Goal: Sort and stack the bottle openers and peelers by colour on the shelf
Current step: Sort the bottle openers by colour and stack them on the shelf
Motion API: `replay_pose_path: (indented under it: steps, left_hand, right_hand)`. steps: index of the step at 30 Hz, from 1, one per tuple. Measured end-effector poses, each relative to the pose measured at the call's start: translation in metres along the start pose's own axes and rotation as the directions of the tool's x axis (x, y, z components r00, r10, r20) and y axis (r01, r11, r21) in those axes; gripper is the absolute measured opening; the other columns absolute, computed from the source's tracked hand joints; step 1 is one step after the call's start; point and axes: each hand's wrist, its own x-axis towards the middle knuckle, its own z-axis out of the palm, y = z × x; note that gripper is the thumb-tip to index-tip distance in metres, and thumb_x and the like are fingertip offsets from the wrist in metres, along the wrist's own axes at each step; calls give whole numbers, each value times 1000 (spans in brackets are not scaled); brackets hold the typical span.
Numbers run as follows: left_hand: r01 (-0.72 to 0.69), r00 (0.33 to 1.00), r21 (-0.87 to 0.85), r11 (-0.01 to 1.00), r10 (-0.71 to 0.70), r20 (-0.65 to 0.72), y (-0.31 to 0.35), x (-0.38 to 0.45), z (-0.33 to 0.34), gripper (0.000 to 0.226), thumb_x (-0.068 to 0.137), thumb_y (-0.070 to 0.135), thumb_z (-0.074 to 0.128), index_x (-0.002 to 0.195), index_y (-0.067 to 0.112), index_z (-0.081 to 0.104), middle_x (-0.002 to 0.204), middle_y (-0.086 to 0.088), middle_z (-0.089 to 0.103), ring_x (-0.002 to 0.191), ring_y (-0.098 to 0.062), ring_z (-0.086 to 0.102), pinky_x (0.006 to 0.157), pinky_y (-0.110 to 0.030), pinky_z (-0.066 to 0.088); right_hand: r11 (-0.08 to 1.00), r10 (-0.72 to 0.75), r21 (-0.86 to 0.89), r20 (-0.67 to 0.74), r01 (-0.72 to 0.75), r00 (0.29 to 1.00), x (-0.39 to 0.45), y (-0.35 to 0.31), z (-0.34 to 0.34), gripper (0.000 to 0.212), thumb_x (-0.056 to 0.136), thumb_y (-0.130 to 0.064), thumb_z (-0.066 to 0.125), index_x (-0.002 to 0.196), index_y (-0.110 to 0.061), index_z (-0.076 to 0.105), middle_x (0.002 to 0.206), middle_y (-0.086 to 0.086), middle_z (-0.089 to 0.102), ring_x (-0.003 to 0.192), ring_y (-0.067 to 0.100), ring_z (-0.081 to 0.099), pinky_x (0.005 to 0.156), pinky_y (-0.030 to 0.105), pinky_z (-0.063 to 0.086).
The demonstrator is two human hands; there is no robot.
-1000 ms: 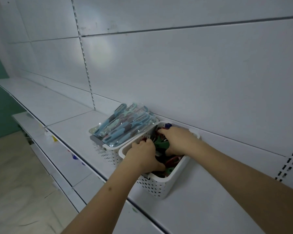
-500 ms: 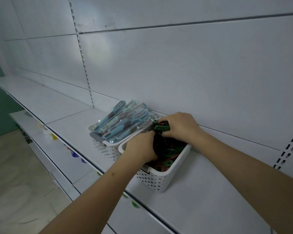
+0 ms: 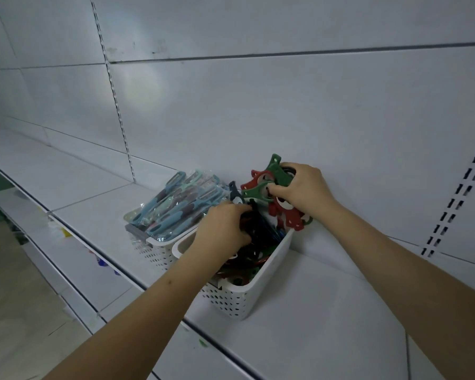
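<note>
Right hand point(image 3: 303, 192), right of centre frame: fingers curled, gripping a bunch of green and red openers point(image 3: 269, 185) raised above the near basket point(image 3: 247, 294). Left hand point(image 3: 222, 229), centre: fingers curled down into dark openers inside that basket; exact grip cannot be told. Wrapped blue peelers point(image 3: 176, 207) heaped in far basket point(image 3: 148, 249), left of centre. Both baskets on shelf point(image 3: 313, 325).

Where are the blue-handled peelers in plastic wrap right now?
Head view: the wrapped blue-handled peelers lie piled in the white perforated basket left of the bottle-opener basket.
</note>
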Motion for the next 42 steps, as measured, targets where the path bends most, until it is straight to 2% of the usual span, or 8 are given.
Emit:
replay_pose_path:
  steps: [4,12,19,24,27,30,36,42]
  left_hand:
    - [87,996,-269,959,-87,12,3,5,-19,57,81,19,73,135,28,59,126,2,65,105,-15,63,86,-29,56]
    - [15,995,-634,773,-72,-64,58,-12,-35,49,81,13,74,126,31,65,110,11,69,82,-4,69,76,-23,60]
    - [119,986,-860,496,40,160,149,-43,19,51,83,0,69,120,35,68,98,7,72,72,-18,73,60,-31,61]
    - [51,946,-825,562,238,221,217,-59,98,54,84,2,70,125,37,65,101,19,67,83,1,67,67,-31,63]
    - [-88,894,-764,640,388,223,252,-69,135,55,82,4,71,125,38,62,108,25,60,91,22,55,77,-10,54]
    - [-235,847,-689,686,492,200,278,-75,153,49,85,9,68,124,38,62,107,27,58,95,11,57,79,4,38]
    - [-372,840,-577,727,528,123,290,-70,181,44,92,14,64,133,29,59,124,15,64,106,-3,63,83,4,37]
    - [-383,851,-652,654,524,25,283,-74,196,29,97,3,53,115,17,72,112,11,66,93,-1,64,83,-18,53]
  right_hand:
    - [988,97,132,-110,-82,989,-6,7,-21,14,76,-37,76,85,-33,66,78,-17,66,77,11,65,68,27,52]
    - [891,257,427,-189,-156,948,-60,24,-81,11,79,-24,78,88,-26,71,83,-6,74,77,14,72,74,36,61]
    - [824,431,503,-261,-260,864,-165,71,-160,7,83,-16,76,87,-19,71,76,-3,74,68,12,71,58,21,55]
    - [786,588,420,-276,-455,761,-249,126,-198,8,81,-21,77,83,-22,69,74,-2,71,66,12,67,58,20,50]
    - [725,675,425,-283,-542,681,-285,157,-211,10,81,-22,78,81,-25,68,77,1,72,71,18,68,63,27,54]
    - [683,720,418,-247,-599,648,-308,186,-224,9,82,-22,77,80,-25,69,83,7,74,76,22,69,71,34,58]
    - [783,620,160,-273,-601,735,-339,227,-237,24,78,-42,78,97,-38,63,93,-20,67,84,-7,62,72,8,47]
    - [831,517,-57,-287,-553,806,-352,252,-230,25,93,-40,61,109,-23,67,101,-17,63,93,-2,58,81,4,39]
